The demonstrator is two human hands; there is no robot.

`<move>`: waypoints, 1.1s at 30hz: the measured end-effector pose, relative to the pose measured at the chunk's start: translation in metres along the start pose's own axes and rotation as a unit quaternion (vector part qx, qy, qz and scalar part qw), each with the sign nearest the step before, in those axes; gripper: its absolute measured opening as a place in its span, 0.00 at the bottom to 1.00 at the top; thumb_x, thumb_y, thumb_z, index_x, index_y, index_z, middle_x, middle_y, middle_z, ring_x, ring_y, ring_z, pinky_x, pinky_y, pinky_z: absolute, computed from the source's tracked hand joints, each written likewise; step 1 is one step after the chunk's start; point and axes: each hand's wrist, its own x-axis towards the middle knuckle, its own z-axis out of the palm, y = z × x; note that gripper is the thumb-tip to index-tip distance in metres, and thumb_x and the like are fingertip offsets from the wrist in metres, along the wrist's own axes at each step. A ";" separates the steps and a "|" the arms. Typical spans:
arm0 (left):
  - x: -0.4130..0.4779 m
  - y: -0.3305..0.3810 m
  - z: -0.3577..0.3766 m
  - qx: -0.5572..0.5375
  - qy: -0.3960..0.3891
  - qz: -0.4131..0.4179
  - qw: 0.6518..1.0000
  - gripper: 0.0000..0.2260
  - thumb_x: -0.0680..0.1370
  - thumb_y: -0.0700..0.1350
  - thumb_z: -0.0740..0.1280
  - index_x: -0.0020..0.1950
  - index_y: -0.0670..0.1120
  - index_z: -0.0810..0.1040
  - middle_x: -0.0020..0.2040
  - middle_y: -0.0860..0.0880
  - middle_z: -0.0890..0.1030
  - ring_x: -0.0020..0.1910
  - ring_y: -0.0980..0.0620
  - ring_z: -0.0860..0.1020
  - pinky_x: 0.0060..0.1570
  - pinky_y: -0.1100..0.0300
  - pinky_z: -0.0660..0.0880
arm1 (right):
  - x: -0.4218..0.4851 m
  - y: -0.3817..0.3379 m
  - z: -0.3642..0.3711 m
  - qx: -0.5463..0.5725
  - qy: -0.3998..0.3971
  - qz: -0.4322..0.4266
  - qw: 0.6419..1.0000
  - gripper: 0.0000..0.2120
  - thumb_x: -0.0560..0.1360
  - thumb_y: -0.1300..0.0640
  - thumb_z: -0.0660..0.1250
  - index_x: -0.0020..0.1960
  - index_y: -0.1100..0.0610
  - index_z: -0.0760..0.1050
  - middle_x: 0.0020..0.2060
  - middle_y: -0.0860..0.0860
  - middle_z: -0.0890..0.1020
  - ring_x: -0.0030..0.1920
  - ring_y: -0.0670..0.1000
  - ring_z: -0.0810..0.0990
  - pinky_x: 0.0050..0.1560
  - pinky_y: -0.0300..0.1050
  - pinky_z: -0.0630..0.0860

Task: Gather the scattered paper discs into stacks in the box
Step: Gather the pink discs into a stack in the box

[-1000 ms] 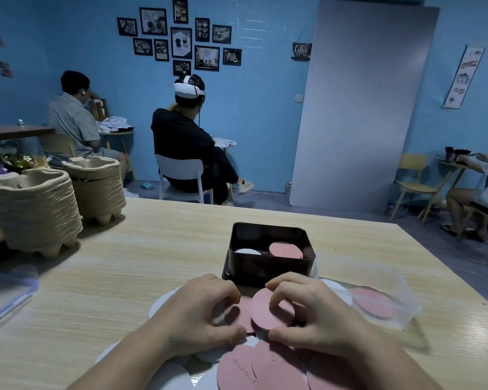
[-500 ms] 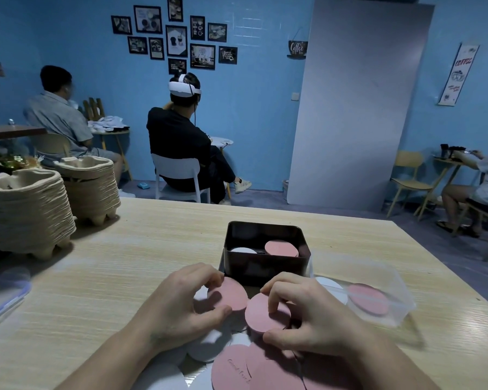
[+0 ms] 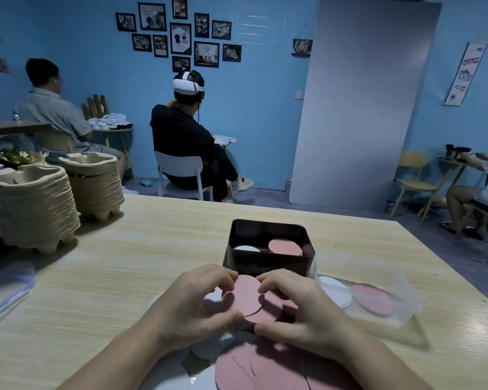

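- Head view showed the left hand (image 3: 192,302) curled round one pink disc (image 3: 244,298), with the thumb on its near rim and the fingers on its far rim.
- Showed the right hand (image 3: 302,311) pinching a second pink disc (image 3: 269,308) the same way, tucked partly beneath the first.
- Found the two hands close together, almost fingertip to fingertip, just short of the box (image 3: 265,267) straight beyond them.
- Held, inside that box, a pink stack (image 3: 285,247) and a white stack (image 3: 246,248) side by side.
- Left more loose discs (image 3: 251,370), pink and white, overlapping on the surface (image 3: 124,277) beneath the wrists and nearer than them.
- Placed two further ones right of the right hand, in or under a clear plastic tray (image 3: 400,311); could not tell which.
- Judged the discs thin, light and bendy, apt to slide over each other and to crease if squeezed.
- Best taken by opposite rim edges, squared up, then lowered flat onto the matching stack.
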 end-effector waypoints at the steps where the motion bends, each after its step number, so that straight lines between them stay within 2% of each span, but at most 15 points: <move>1: 0.000 0.000 0.001 0.003 0.001 0.004 1.000 0.15 0.73 0.58 0.77 0.48 0.51 0.77 0.56 0.59 0.83 0.62 0.62 0.80 0.52 0.69 0.73 | 0.000 0.000 0.001 0.002 0.003 0.001 1.000 0.20 0.71 0.42 0.79 0.56 0.46 0.75 0.61 0.41 0.79 0.65 0.42 0.77 0.59 0.39 0.75; 6: 0.000 0.000 0.003 0.007 0.007 0.014 1.000 0.17 0.73 0.61 0.77 0.49 0.51 0.77 0.56 0.57 0.83 0.59 0.62 0.80 0.50 0.69 0.74 | 0.001 0.000 0.005 -0.001 0.013 -0.007 1.000 0.20 0.73 0.40 0.77 0.60 0.44 0.76 0.63 0.39 0.78 0.66 0.43 0.77 0.62 0.45 0.77; 11: 0.001 0.002 0.007 0.013 0.021 0.029 0.999 0.19 0.73 0.66 0.74 0.50 0.54 0.75 0.57 0.59 0.83 0.51 0.61 0.80 0.47 0.65 0.76 | 0.001 -0.001 0.007 -0.023 0.002 -0.020 1.000 0.14 0.75 0.38 0.74 0.54 0.45 0.77 0.67 0.43 0.76 0.69 0.39 0.74 0.62 0.46 0.76; 15: 0.000 0.003 0.004 -0.005 0.017 0.021 1.000 0.18 0.73 0.67 0.73 0.52 0.58 0.74 0.58 0.62 0.83 0.55 0.59 0.81 0.48 0.65 0.76 | 0.001 -0.001 0.007 -0.010 0.016 -0.020 1.000 0.15 0.75 0.37 0.73 0.53 0.45 0.78 0.67 0.43 0.76 0.68 0.41 0.76 0.60 0.47 0.77; 17: 0.000 0.003 0.002 -0.021 0.013 0.017 1.000 0.18 0.73 0.66 0.74 0.52 0.56 0.76 0.54 0.63 0.82 0.55 0.57 0.82 0.48 0.60 0.77 | 0.001 -0.001 0.007 -0.003 0.030 -0.025 0.999 0.15 0.75 0.37 0.73 0.52 0.46 0.78 0.66 0.44 0.77 0.69 0.41 0.75 0.60 0.47 0.77; 19: 0.000 0.003 0.001 -0.025 0.013 0.018 0.999 0.17 0.74 0.64 0.74 0.52 0.55 0.78 0.49 0.62 0.82 0.50 0.58 0.82 0.47 0.57 0.78 | 0.001 0.000 0.007 -0.002 0.045 -0.031 0.999 0.14 0.76 0.38 0.73 0.51 0.48 0.78 0.66 0.45 0.77 0.69 0.41 0.75 0.61 0.47 0.77; 24: 0.001 0.005 0.003 -0.032 0.023 0.033 0.999 0.15 0.75 0.60 0.75 0.51 0.51 0.81 0.47 0.63 0.82 0.45 0.60 0.81 0.47 0.62 0.77 | 0.000 0.000 0.007 0.010 0.042 -0.026 0.999 0.15 0.74 0.40 0.76 0.49 0.49 0.78 0.65 0.45 0.78 0.69 0.42 0.76 0.59 0.49 0.78; 29: 0.001 0.002 0.006 -0.029 0.014 0.044 0.999 0.14 0.73 0.58 0.79 0.50 0.51 0.81 0.48 0.63 0.83 0.46 0.60 0.81 0.47 0.64 0.76 | 0.000 0.001 0.007 0.022 0.032 -0.026 0.999 0.16 0.71 0.40 0.79 0.50 0.47 0.77 0.66 0.45 0.78 0.71 0.42 0.74 0.58 0.51 0.79; 33: 0.002 -0.002 0.009 -0.016 0.016 0.057 0.998 0.14 0.71 0.55 0.81 0.47 0.51 0.81 0.49 0.60 0.83 0.51 0.55 0.82 0.44 0.60 0.77 | 0.000 0.001 0.008 0.016 0.024 -0.027 0.999 0.16 0.71 0.41 0.79 0.51 0.46 0.77 0.67 0.46 0.78 0.73 0.40 0.72 0.63 0.49 0.77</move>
